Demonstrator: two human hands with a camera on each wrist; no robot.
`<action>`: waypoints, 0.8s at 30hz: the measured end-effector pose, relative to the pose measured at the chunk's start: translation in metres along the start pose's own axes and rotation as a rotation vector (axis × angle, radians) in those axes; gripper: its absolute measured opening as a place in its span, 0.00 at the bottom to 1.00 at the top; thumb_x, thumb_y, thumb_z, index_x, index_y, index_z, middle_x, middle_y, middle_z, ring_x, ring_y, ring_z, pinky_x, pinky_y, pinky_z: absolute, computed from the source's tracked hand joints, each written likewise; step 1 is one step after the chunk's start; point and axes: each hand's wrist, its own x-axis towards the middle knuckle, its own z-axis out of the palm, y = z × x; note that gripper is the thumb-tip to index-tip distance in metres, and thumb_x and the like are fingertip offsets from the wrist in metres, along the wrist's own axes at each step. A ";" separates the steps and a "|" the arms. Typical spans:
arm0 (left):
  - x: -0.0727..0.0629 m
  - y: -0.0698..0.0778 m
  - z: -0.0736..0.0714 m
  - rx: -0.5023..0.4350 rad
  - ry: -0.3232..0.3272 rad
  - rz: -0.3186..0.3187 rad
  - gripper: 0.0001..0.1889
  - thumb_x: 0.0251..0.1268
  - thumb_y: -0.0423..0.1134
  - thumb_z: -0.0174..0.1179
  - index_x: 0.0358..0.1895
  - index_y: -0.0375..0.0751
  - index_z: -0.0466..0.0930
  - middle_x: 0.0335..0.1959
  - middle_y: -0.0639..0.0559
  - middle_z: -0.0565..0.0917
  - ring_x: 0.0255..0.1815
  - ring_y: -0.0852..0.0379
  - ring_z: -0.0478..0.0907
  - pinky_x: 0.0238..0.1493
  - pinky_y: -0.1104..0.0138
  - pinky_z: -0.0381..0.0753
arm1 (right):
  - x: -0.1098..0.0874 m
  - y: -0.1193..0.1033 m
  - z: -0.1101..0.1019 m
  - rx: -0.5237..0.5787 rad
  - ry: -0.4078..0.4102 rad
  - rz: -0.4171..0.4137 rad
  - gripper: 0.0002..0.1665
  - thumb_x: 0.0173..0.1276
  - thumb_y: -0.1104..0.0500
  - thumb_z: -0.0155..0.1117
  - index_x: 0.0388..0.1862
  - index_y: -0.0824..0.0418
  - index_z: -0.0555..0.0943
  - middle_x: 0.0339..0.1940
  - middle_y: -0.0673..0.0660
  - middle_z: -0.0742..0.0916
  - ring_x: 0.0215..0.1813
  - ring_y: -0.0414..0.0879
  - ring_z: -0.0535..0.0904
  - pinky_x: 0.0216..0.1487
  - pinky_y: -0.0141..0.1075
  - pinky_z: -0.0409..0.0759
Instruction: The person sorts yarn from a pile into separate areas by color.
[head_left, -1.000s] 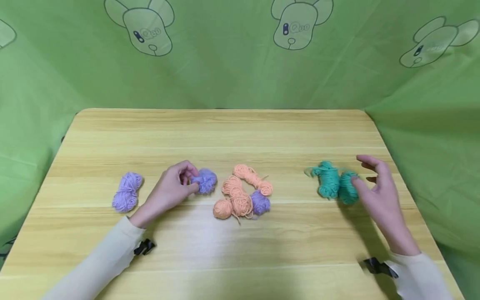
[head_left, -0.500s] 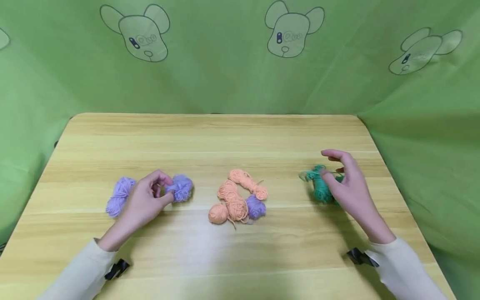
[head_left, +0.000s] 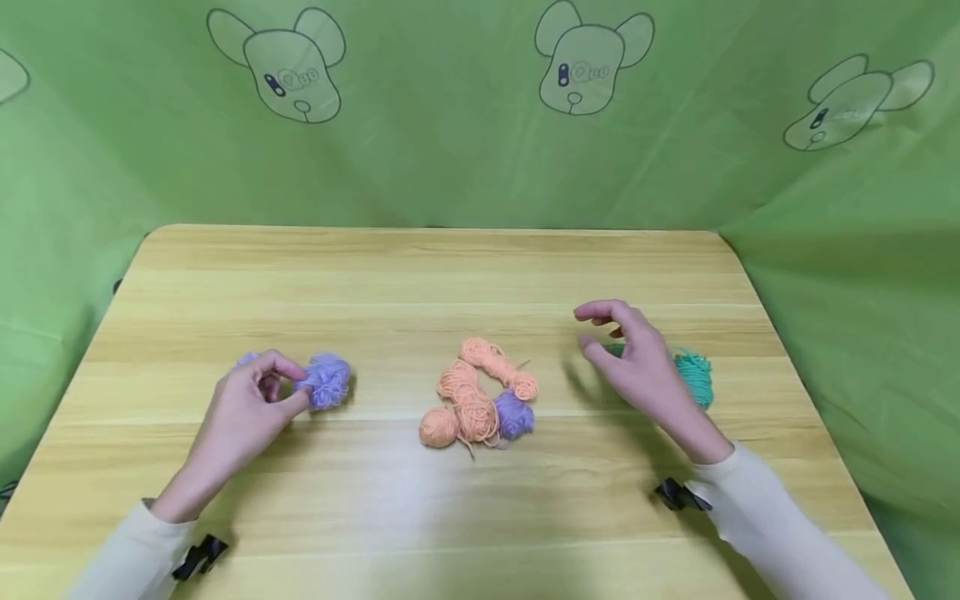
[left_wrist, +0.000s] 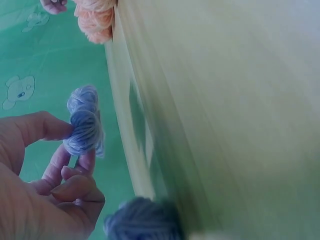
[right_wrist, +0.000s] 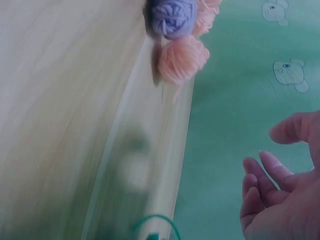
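Observation:
Between thumb and fingers my left hand (head_left: 242,412) pinches a purple skein of yarn (head_left: 327,382); the left wrist view shows this skein (left_wrist: 84,122) hanging clear of the table. A second purple skein (head_left: 247,358) lies mostly hidden behind that hand. My right hand (head_left: 637,367) hovers over the right side with fingers bent loosely and apart; the right wrist view shows nothing between its fingers (right_wrist: 290,131). Beneath and beside it lies green yarn (head_left: 695,378), partly covered by the hand and wrist.
Several peach yarn skeins (head_left: 457,382) cluster mid-table, and a purple ball (head_left: 514,415) touches them on the right. The wooden table (head_left: 420,275) ends at a green curtain (head_left: 442,167) printed with cartoon heads.
My left hand has carried the purple skein leftward, now in front of the other purple skein. My right hand has moved left across the green yarn, uncovering its right-hand skein.

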 end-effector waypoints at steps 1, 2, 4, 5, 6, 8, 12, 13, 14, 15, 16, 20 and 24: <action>-0.001 -0.001 -0.002 0.016 0.014 0.004 0.11 0.62 0.29 0.73 0.47 0.40 0.88 0.28 0.48 0.74 0.30 0.51 0.70 0.30 0.63 0.72 | 0.002 0.000 0.003 -0.007 -0.015 -0.001 0.19 0.78 0.64 0.69 0.65 0.61 0.83 0.61 0.57 0.86 0.63 0.57 0.76 0.62 0.53 0.72; -0.001 -0.002 -0.003 0.029 0.027 0.007 0.11 0.62 0.29 0.73 0.47 0.40 0.88 0.28 0.48 0.74 0.30 0.51 0.70 0.29 0.63 0.72 | 0.004 0.000 0.007 -0.010 -0.031 -0.002 0.20 0.77 0.64 0.70 0.65 0.62 0.83 0.60 0.57 0.87 0.62 0.57 0.77 0.62 0.54 0.72; -0.004 -0.004 -0.005 0.050 0.056 0.018 0.10 0.62 0.29 0.73 0.46 0.40 0.88 0.28 0.47 0.75 0.29 0.52 0.71 0.28 0.64 0.72 | 0.008 0.000 0.013 -0.013 -0.062 -0.006 0.21 0.75 0.64 0.72 0.65 0.63 0.83 0.59 0.59 0.87 0.61 0.59 0.78 0.62 0.56 0.74; -0.005 -0.006 -0.006 0.061 0.070 0.026 0.10 0.62 0.29 0.73 0.45 0.40 0.88 0.28 0.48 0.76 0.28 0.52 0.71 0.27 0.65 0.72 | 0.009 0.000 0.016 -0.018 -0.080 -0.004 0.21 0.75 0.63 0.72 0.64 0.63 0.83 0.59 0.59 0.87 0.60 0.59 0.78 0.62 0.57 0.74; -0.006 -0.007 -0.007 0.071 0.087 0.036 0.10 0.62 0.29 0.74 0.45 0.40 0.88 0.28 0.48 0.77 0.28 0.53 0.71 0.26 0.65 0.72 | 0.011 0.000 0.018 -0.022 -0.098 -0.004 0.21 0.75 0.62 0.73 0.64 0.63 0.83 0.58 0.60 0.87 0.60 0.59 0.78 0.62 0.57 0.75; -0.008 -0.008 -0.008 0.091 0.116 0.051 0.09 0.63 0.29 0.74 0.44 0.40 0.87 0.28 0.48 0.79 0.27 0.54 0.72 0.25 0.67 0.72 | 0.013 -0.002 0.023 -0.027 -0.142 0.005 0.22 0.74 0.60 0.74 0.65 0.63 0.83 0.58 0.62 0.87 0.59 0.60 0.78 0.61 0.58 0.76; -0.013 -0.011 -0.012 0.124 0.165 0.064 0.10 0.63 0.28 0.75 0.45 0.37 0.87 0.28 0.48 0.80 0.25 0.55 0.73 0.21 0.68 0.72 | 0.017 -0.005 0.033 -0.037 -0.221 0.018 0.25 0.75 0.54 0.75 0.65 0.62 0.83 0.57 0.61 0.86 0.59 0.59 0.79 0.59 0.59 0.78; -0.014 -0.011 -0.014 0.132 0.173 0.064 0.10 0.63 0.28 0.75 0.46 0.37 0.87 0.27 0.48 0.80 0.24 0.55 0.72 0.20 0.68 0.72 | 0.017 -0.006 0.035 -0.039 -0.233 0.018 0.25 0.75 0.53 0.76 0.65 0.62 0.83 0.57 0.61 0.86 0.59 0.59 0.79 0.58 0.59 0.78; -0.015 -0.011 -0.015 0.138 0.181 0.063 0.11 0.62 0.28 0.75 0.46 0.36 0.87 0.27 0.48 0.79 0.24 0.55 0.71 0.20 0.68 0.71 | 0.018 -0.006 0.037 -0.035 -0.241 0.018 0.26 0.74 0.53 0.76 0.65 0.62 0.83 0.57 0.60 0.87 0.59 0.59 0.79 0.58 0.59 0.79; -0.015 -0.012 -0.016 0.145 0.189 0.060 0.11 0.62 0.28 0.75 0.46 0.36 0.88 0.27 0.48 0.79 0.24 0.55 0.71 0.20 0.68 0.70 | 0.019 -0.006 0.040 -0.035 -0.246 0.016 0.25 0.74 0.53 0.76 0.65 0.62 0.84 0.57 0.60 0.87 0.59 0.59 0.79 0.59 0.59 0.79; -0.016 -0.012 -0.018 0.153 0.194 0.055 0.11 0.62 0.29 0.76 0.46 0.36 0.88 0.27 0.48 0.79 0.24 0.55 0.71 0.20 0.68 0.70 | 0.019 -0.006 0.042 -0.034 -0.251 0.015 0.25 0.74 0.53 0.76 0.65 0.62 0.84 0.57 0.59 0.87 0.59 0.59 0.79 0.59 0.59 0.78; -0.016 -0.015 -0.021 0.178 0.200 0.028 0.11 0.61 0.30 0.76 0.46 0.35 0.88 0.29 0.46 0.80 0.27 0.53 0.72 0.23 0.67 0.71 | 0.019 -0.007 0.052 -0.028 -0.276 0.008 0.24 0.72 0.56 0.77 0.63 0.62 0.84 0.57 0.58 0.88 0.58 0.58 0.79 0.60 0.58 0.78; -0.016 -0.018 -0.022 0.197 0.187 0.006 0.11 0.60 0.31 0.77 0.45 0.33 0.89 0.36 0.40 0.83 0.33 0.48 0.75 0.28 0.68 0.74 | 0.018 -0.007 0.061 -0.049 -0.293 0.009 0.23 0.71 0.55 0.78 0.62 0.62 0.85 0.55 0.57 0.87 0.57 0.57 0.79 0.60 0.54 0.78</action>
